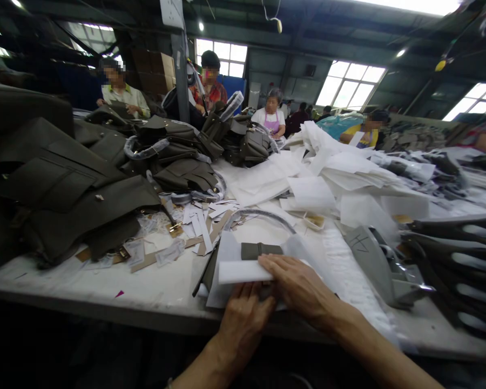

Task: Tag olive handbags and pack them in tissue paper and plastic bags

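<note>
A dark olive handbag [262, 249] lies on the table in front of me, with white foam sheeting around its body. Its arched handle [263, 212] is wrapped in clear plastic and points away from me. Across the bag's front runs a folded strip of white foam sheet [241, 272]. My right hand [297, 283] grips the strip's right end from above, its fingers reaching over onto the bag. Below the strip is my left hand [245, 313], closed at the strip's near edge, with its fingertips hidden under the foam.
Dark olive handbags [76, 183] are heaped at left. Paper scraps [202, 227] and tags litter the table [65, 281]. White foam sheets [328, 162] pile up behind; a grey-green bag piece [368, 265] and stacked dark pieces [461, 259] lie right. Several people work across the table.
</note>
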A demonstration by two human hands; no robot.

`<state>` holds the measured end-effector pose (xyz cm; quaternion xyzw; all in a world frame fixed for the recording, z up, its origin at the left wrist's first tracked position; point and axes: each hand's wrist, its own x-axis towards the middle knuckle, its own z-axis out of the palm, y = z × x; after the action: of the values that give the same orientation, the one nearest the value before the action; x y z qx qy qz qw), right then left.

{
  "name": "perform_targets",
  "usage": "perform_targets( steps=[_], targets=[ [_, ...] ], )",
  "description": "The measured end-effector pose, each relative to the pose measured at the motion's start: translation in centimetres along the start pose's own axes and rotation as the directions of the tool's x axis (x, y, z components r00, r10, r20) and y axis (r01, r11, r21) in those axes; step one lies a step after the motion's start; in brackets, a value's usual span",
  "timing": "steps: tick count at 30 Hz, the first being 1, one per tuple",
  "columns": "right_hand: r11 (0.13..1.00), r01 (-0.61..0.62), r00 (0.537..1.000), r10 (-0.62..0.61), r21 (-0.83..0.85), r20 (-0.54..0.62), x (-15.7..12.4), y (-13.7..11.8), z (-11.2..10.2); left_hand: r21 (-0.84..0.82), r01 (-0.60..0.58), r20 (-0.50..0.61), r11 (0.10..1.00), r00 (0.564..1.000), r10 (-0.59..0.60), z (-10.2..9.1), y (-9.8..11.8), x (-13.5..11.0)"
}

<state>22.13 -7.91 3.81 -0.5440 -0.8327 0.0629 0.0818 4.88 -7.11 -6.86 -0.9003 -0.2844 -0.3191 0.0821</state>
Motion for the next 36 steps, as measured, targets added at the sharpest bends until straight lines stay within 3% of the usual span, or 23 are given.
perform_targets(
  steps=[3,6,11,17,24,27,30,33,36],
  targets=[
    [0.991,-0.052,0.993,0.037,-0.124,-0.114,0.5,-0.8,-0.1,0.042,-0.037,-0.027,0.998,0.999,0.038,-0.1,-0.2,0.0],
    [0.972,-0.121,0.993,0.119,-0.204,-0.024,0.1,-1.2,1.3,0.030,-0.020,-0.006,0.999,1.000,0.020,-0.2,-0.1,0.1],
    [0.989,-0.078,0.994,0.087,-0.127,0.064,-2.2,-0.1,3.7,-0.012,-0.048,-0.030,0.999,0.998,0.048,-0.4,-0.2,-0.2],
    [0.993,-0.059,0.997,0.054,-0.105,-0.048,-4.2,-0.1,4.8,-0.103,-0.083,-0.083,0.991,0.994,0.074,-0.7,-0.9,-0.9],
    [0.960,-0.067,0.987,0.023,-0.273,-0.161,-4.4,-0.5,7.2,-0.323,-0.282,-0.224,0.903,0.950,0.216,-4.4,-1.4,-0.3],
    [0.960,-0.056,0.985,0.008,-0.275,-0.172,-4.3,-0.5,7.5,-0.175,-0.224,-0.102,0.959,0.973,0.209,-4.8,-1.3,0.9],
    [0.967,-0.042,0.986,0.000,-0.251,-0.164,-4.1,-0.1,6.9,0.008,-0.159,0.047,0.987,0.986,0.158,-3.3,-1.5,1.4],
    [0.976,0.014,0.989,-0.046,-0.217,-0.141,-4.3,0.6,5.9,0.085,-0.164,0.055,0.983,0.986,0.160,-1.6,-2.0,0.7],
    [0.976,0.037,0.984,-0.072,-0.216,-0.161,-4.9,1.3,5.4,0.086,-0.182,0.050,0.979,0.983,0.179,-1.1,-2.2,-0.2]
  ],
)
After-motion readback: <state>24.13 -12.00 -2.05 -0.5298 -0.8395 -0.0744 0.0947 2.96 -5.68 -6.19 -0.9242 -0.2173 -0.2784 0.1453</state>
